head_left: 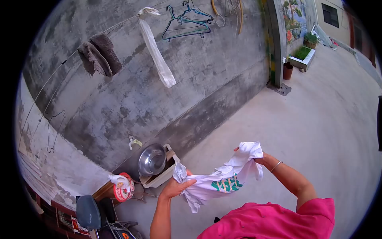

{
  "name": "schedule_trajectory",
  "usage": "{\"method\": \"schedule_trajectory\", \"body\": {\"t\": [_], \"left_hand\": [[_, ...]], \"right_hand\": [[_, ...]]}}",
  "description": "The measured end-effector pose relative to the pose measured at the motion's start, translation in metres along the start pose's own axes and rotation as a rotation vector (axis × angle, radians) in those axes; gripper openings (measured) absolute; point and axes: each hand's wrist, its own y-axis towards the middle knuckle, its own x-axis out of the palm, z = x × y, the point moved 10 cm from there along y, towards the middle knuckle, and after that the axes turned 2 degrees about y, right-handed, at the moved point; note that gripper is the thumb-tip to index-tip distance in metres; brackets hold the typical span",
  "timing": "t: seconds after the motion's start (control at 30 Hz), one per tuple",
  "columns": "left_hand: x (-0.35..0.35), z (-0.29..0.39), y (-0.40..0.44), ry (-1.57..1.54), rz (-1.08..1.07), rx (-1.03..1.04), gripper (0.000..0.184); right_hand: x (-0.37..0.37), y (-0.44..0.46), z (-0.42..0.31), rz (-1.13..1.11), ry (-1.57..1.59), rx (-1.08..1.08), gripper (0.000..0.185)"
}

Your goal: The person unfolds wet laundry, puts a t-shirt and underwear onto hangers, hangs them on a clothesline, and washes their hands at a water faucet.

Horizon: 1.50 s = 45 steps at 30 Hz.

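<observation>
The left hand [175, 187] and the right hand [260, 159] are both closed on the shirt [211, 181], which hangs slightly slack between them.

- Wide passing room R of R hand [259, 159], over pale concrete floor [318, 119].
- Btwn R hand & L hand [175, 187]: white cloth garment w/ green print [223, 184] spans gap, blocks straight crossing; way is over top.
- L side tighter: shiny round steel basin [152, 159] & off-white rectangular trough [150, 183] near L hand, red-and-white round tub [129, 195] farther L.
- Fwd-L: rough grey cement wall [223, 59] stops reach.
- Up high by wall: blue-green wire hangers [187, 19], long white cloth strip [155, 51], brown towel [104, 53] obstruct.
</observation>
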Motion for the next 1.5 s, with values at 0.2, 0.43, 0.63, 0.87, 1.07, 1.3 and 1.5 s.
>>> {"method": "schedule_trajectory", "body": {"t": [0.2,0.43,0.63,0.87,1.07,1.3,1.5], "left_hand": [[0.055,0.054,0.029,0.289,-0.401,0.144,0.038],[0.121,0.125,0.055,0.483,-0.673,0.409,0.036],[0.144,0.175,0.106,0.561,-0.649,0.418,0.027],[0.147,0.232,0.190,0.683,-0.502,0.433,0.024],[0.109,0.253,0.262,0.509,-0.316,0.197,0.023],[0.079,0.236,0.330,0.411,-0.233,0.091,0.027],[0.065,0.232,0.378,0.488,-0.260,0.192,0.020]], "right_hand": [[0.002,-0.066,0.065,-0.379,-1.056,0.023,0.030],[-0.067,-0.100,0.101,-0.130,-1.562,0.605,0.020],[-0.052,-0.077,0.007,-0.347,-1.701,0.479,0.023],[-0.005,-0.020,-0.154,-0.417,-0.715,-0.277,0.020],[-0.057,0.039,-0.185,-0.421,-0.608,-0.255,0.022],[-0.125,0.092,-0.238,-0.153,-0.702,-0.393,0.025],[-0.151,0.112,-0.280,-0.060,-0.978,-0.507,0.022]]}}
